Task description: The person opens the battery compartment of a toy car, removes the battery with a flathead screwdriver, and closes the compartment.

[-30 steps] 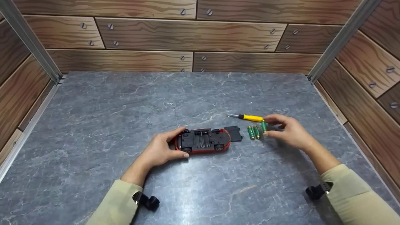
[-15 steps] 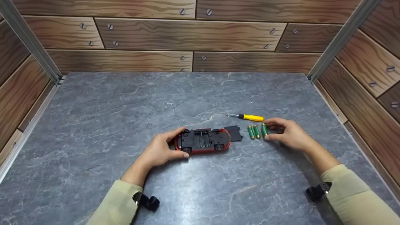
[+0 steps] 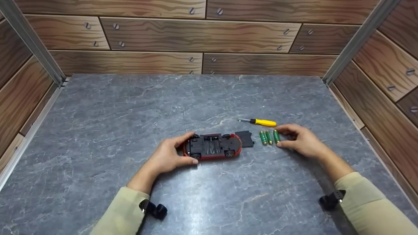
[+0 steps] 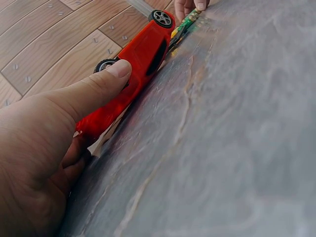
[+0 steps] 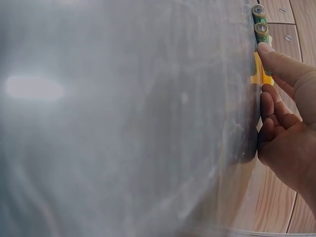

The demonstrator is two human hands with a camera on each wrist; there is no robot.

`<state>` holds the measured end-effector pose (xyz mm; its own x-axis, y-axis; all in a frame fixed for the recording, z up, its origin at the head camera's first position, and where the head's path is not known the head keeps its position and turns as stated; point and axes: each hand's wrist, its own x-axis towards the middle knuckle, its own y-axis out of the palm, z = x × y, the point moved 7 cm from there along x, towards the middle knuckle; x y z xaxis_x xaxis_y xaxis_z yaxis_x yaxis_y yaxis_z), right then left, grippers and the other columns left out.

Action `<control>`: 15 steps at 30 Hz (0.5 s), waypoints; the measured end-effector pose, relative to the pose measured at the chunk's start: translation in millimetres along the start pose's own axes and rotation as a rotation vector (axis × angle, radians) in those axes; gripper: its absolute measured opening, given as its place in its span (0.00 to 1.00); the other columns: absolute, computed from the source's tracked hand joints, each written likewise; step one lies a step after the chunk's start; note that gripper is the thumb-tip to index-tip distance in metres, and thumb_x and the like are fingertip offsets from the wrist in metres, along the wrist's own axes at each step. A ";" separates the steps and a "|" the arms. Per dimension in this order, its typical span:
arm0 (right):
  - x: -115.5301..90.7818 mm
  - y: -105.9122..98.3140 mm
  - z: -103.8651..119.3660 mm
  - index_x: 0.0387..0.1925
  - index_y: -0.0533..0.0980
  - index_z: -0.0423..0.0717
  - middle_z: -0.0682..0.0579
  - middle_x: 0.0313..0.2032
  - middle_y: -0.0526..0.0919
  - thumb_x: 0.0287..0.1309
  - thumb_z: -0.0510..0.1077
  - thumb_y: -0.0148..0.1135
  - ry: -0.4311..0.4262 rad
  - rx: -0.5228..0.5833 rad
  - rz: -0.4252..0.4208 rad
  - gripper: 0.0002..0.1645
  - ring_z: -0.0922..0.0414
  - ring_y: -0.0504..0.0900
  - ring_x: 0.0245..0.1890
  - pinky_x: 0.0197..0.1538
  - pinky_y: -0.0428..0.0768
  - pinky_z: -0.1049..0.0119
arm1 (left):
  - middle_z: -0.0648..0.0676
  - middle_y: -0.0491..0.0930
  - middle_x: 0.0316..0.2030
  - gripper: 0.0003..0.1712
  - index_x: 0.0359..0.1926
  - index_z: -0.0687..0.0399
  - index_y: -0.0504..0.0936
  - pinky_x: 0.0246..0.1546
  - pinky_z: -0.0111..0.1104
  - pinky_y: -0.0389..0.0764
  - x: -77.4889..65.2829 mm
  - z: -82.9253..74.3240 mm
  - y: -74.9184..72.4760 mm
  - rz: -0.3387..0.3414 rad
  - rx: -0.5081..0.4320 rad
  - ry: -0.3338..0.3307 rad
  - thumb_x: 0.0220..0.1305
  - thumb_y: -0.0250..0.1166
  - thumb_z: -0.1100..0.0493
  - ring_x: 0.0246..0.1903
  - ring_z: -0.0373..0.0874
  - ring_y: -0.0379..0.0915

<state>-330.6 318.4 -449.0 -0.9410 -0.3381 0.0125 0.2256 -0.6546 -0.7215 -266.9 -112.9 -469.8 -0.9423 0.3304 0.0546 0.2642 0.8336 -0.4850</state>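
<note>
An upside-down red toy car point(image 3: 212, 147) lies on the table with its black underside and open battery compartment facing up. My left hand point(image 3: 168, 155) grips one end of it, and in the left wrist view the thumb point(image 4: 101, 89) presses on the car's red side point(image 4: 143, 49). My right hand point(image 3: 302, 140) pinches a green battery point(image 3: 276, 136) by its two ends, down at table level. Two more green batteries point(image 3: 265, 137) lie side by side just left of it. In the right wrist view the thumb point(image 5: 281, 64) partly hides the pinched battery.
A black battery cover point(image 3: 244, 139) lies against the car's right end. Behind the batteries is a screwdriver point(image 3: 265, 122) with a yellow handle, its tip pointing left. Wood-patterned walls point(image 3: 202, 37) and metal posts border the grey marbled table point(image 3: 130, 107).
The battery in my right hand has moved slightly toward me and down beside the other two. My left hand and the car stay in place.
</note>
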 end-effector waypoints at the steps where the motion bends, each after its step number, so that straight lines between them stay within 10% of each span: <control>1: 0.0 0.0 -0.2 0.66 0.79 0.42 0.41 0.56 0.85 0.60 0.41 0.80 0.001 -0.005 -0.001 0.34 0.47 0.81 0.54 0.54 0.78 0.65 | 0.57 0.77 0.70 0.58 0.78 0.44 0.71 0.75 0.51 0.65 0.1 0.4 0.1 0.001 0.000 -0.003 0.45 0.88 0.49 0.66 0.53 0.75; 15: -1.1 2.9 3.4 0.65 0.81 0.41 0.41 0.57 0.84 0.58 0.40 0.80 -0.052 0.039 -0.007 0.33 0.48 0.80 0.55 0.56 0.75 0.72 | 0.56 0.76 0.70 0.58 0.78 0.46 0.72 0.75 0.50 0.65 0.0 -1.4 -0.1 -0.007 0.003 0.021 0.46 0.88 0.49 0.69 0.53 0.73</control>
<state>-328.1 314.6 -448.7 -0.9285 -0.3674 0.0546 0.2294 -0.6828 -0.6936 -266.6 -112.3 -468.6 -0.9394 0.3342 0.0759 0.2575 0.8345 -0.4872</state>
